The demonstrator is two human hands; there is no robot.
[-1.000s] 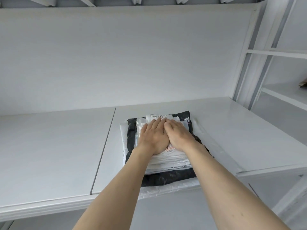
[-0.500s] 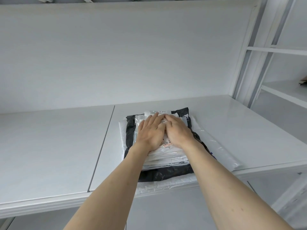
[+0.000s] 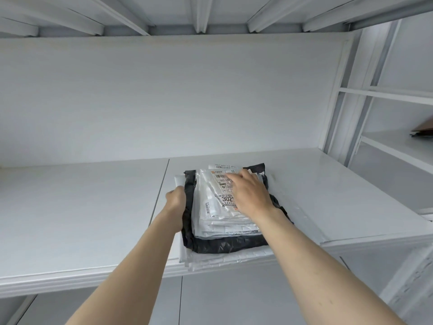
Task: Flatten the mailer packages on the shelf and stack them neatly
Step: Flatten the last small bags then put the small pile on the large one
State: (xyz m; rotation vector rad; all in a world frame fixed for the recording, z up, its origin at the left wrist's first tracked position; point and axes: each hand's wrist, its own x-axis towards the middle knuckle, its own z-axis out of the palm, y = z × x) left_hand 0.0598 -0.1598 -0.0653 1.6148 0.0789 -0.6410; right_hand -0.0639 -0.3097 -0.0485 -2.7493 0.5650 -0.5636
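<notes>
A stack of mailer packages (image 3: 210,221) lies on the white shelf (image 3: 82,219), near its front edge. Several white mailers with printed labels sit on top of a black mailer (image 3: 225,245), which rests on larger white mailers (image 3: 222,256). My right hand (image 3: 250,195) lies flat on the top labelled mailer, fingers pointing to the back. At the stack's left edge my left hand (image 3: 175,199) is against the black mailer, with its fingers hidden beneath the edge.
A clear plastic bag (image 3: 297,214) lies flat right of the stack. The shelf's back wall stands behind. Metal uprights (image 3: 337,118) and another shelf unit stand at the right, with a brown object (image 3: 424,130) on it.
My left hand left the top of the stack and moved to its left edge. The right hand stayed on top and slid slightly right. The top label is now uncovered.
</notes>
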